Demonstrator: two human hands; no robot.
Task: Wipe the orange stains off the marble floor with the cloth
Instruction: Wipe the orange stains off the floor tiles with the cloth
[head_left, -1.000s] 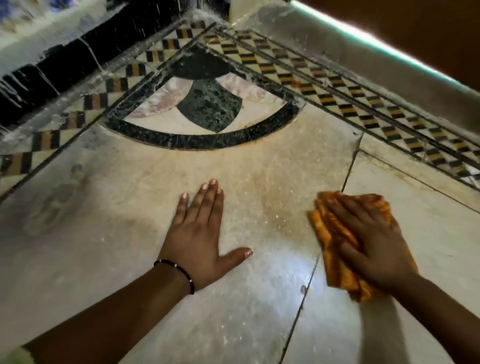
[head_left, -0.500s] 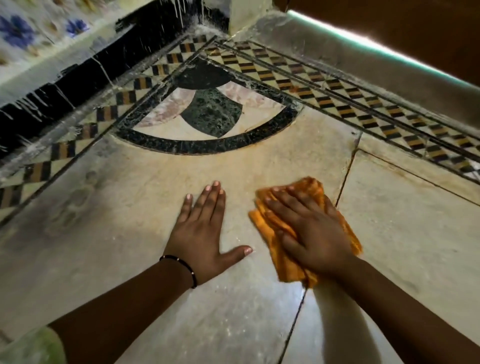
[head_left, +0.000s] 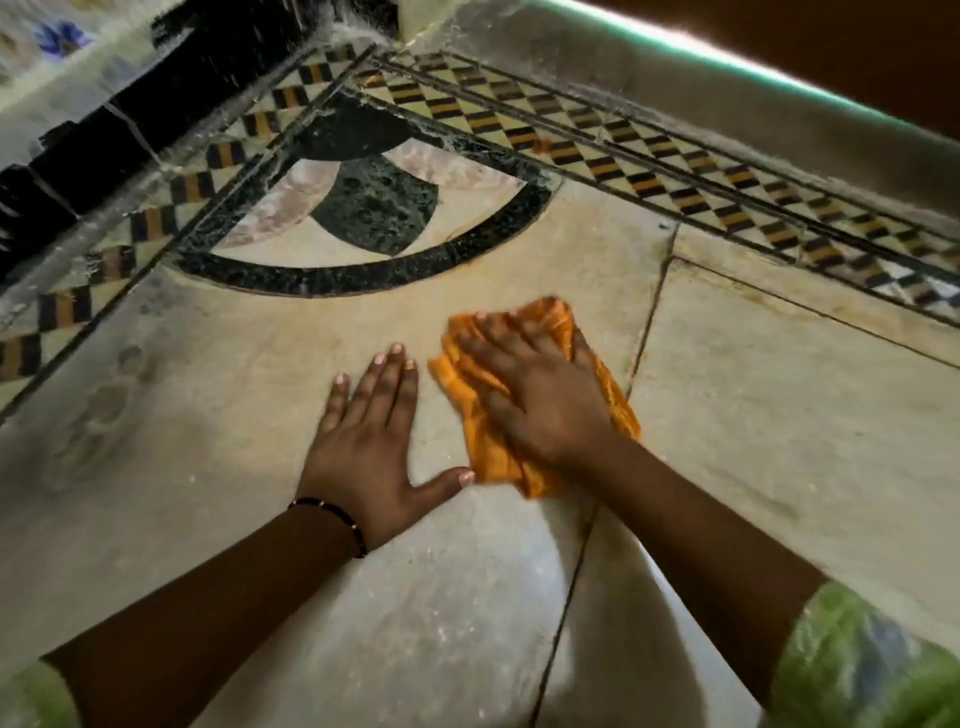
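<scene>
An orange cloth (head_left: 485, 436) lies crumpled on the pale marble floor (head_left: 218, 467), just left of a floor joint. My right hand (head_left: 535, 389) presses flat on the cloth with straight, spread fingers, and it looks blurred. My left hand (head_left: 369, 441) rests flat on the bare marble right beside the cloth, its thumb tip almost touching the cloth's lower edge. A faint orange-brown tint (head_left: 550, 260) shows on the marble beyond the cloth, below the dark arc.
A corner inlay with a dark green arc (head_left: 363, 270) lies ahead. Checkered black-and-orange borders (head_left: 649, 171) run along both walls. A raised stone ledge (head_left: 727, 98) bounds the right side, and a black skirting (head_left: 130, 119) bounds the left. Slab joints (head_left: 649, 322) cross the floor.
My right hand has slid the cloth leftward across the joint until it lies close to my left hand. The left hand has stayed planted on the floor.
</scene>
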